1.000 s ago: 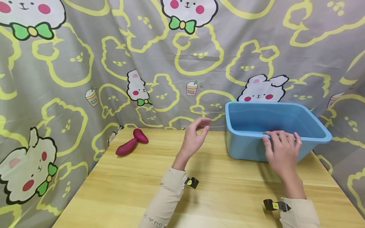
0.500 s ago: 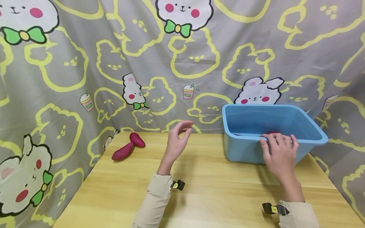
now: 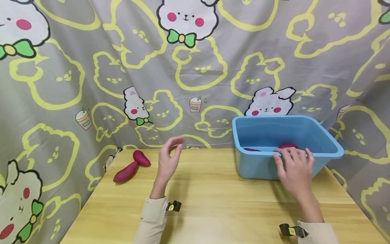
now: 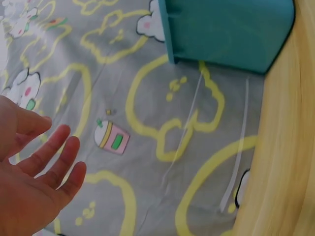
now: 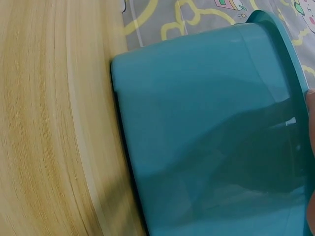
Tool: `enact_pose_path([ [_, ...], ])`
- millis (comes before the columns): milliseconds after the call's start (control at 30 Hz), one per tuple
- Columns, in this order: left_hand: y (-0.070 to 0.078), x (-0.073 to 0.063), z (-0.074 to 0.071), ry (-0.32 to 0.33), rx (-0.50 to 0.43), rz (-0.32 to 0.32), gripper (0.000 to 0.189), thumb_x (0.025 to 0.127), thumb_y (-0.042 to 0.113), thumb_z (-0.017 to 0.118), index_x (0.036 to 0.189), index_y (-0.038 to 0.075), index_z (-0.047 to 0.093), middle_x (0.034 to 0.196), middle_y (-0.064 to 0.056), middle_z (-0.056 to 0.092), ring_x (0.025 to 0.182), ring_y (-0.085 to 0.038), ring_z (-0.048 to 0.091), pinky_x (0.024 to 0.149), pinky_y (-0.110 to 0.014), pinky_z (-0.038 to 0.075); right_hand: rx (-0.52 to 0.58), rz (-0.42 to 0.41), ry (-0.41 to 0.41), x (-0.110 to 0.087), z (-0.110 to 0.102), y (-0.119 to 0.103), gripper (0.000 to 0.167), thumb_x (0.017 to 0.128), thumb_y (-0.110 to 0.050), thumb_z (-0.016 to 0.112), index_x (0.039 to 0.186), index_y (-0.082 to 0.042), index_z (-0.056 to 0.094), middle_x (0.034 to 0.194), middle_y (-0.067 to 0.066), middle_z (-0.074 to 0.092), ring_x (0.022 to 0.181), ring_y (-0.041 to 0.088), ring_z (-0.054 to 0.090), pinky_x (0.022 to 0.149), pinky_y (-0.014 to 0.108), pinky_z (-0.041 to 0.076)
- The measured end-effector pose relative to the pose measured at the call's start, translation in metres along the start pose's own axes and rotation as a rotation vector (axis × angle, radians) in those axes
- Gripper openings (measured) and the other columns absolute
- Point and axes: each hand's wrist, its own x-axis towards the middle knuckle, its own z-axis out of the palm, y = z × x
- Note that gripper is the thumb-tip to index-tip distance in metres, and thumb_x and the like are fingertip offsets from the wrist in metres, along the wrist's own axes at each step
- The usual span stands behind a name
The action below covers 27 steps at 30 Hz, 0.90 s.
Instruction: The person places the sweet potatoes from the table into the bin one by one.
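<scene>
Two purple sweet potatoes, one long (image 3: 126,172) and one shorter (image 3: 141,158), lie touching at the back left of the table. My left hand (image 3: 168,162) is in the air to their right, fingers loosely bent and holding nothing; the left wrist view also shows this hand (image 4: 39,182) bare. At the right stands a blue plastic bin (image 3: 259,167). My right hand (image 3: 295,169) holds its front rim, fingers over the edge and thumb outside. Inside, parts of two purple-red sweet potatoes (image 3: 287,145) show; the front wall hides the rest.
The wooden table (image 3: 213,210) reaches back to a grey curtain (image 3: 213,44) with yellow outlines and cartoon bunnies. In the right wrist view, the bin's smooth side wall (image 5: 206,123) fills most of the picture.
My left hand has moved left, away from the bin and closer to the sweet potatoes on the table. The right hand stays on the bin's rim. The head view has shifted slightly.
</scene>
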Motion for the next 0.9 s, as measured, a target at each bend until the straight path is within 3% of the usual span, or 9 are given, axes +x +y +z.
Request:
enact_pose_path([
  [167,-0.026,0.005,-0.019,0.059,0.006,0.014,0.02,0.097,-0.014,0.058,0.116,-0.015,0.065,0.113,-0.031,0.068,0.106,-0.045,0.063,0.092,-0.032,0.051,0.002,0.012,0.003,-0.005,0.002,-0.002,0.035,0.102,-0.034,0.059,0.116,-0.004,0.07,0.111,0.021,0.063,0.114,0.046,0.047,0.116,0.067,0.012],
  [333,-0.035,0.006,-0.036,0.097,-0.021,0.005,0.018,0.099,-0.008,0.061,0.115,-0.007,0.069,0.113,-0.025,0.07,0.105,-0.032,0.065,0.092,-0.025,0.049,-0.009,0.011,0.0,-0.004,0.001,0.0,0.034,0.102,-0.033,0.059,0.117,-0.005,0.07,0.112,0.02,0.062,0.115,0.045,0.047,0.117,0.066,0.011],
  [600,-0.037,-0.003,-0.052,0.103,0.076,0.004,0.018,0.097,-0.009,0.062,0.114,-0.008,0.069,0.112,-0.025,0.069,0.103,-0.034,0.065,0.09,-0.021,0.049,-0.002,0.011,0.001,-0.007,0.001,0.001,0.033,0.101,-0.031,0.06,0.117,-0.004,0.069,0.112,0.019,0.062,0.115,0.044,0.046,0.117,0.065,0.01],
  [767,-0.007,0.0,-0.059,0.07,0.172,-0.013,0.022,0.096,-0.012,0.061,0.118,-0.012,0.066,0.117,-0.027,0.067,0.106,-0.037,0.062,0.088,-0.02,0.047,-0.005,0.001,0.023,-0.003,-0.001,0.002,0.033,0.101,-0.03,0.06,0.115,-0.003,0.069,0.111,0.021,0.062,0.113,0.045,0.047,0.117,0.065,0.011],
  [833,-0.007,-0.002,-0.066,0.069,0.195,-0.026,0.024,0.096,-0.011,0.062,0.12,-0.01,0.067,0.119,-0.026,0.067,0.108,-0.037,0.061,0.089,-0.019,0.046,-0.007,-0.001,0.021,-0.002,-0.001,0.002,0.032,0.1,-0.03,0.06,0.115,-0.003,0.069,0.111,0.021,0.062,0.113,0.045,0.047,0.117,0.065,0.011],
  [900,-0.018,-0.004,-0.076,0.08,0.218,-0.042,0.025,0.096,-0.01,0.063,0.121,-0.007,0.068,0.117,-0.023,0.067,0.106,-0.034,0.062,0.087,-0.019,0.047,-0.01,0.001,0.01,-0.003,-0.002,0.001,0.031,0.101,-0.03,0.06,0.115,-0.003,0.069,0.111,0.021,0.062,0.114,0.045,0.047,0.117,0.066,0.011],
])
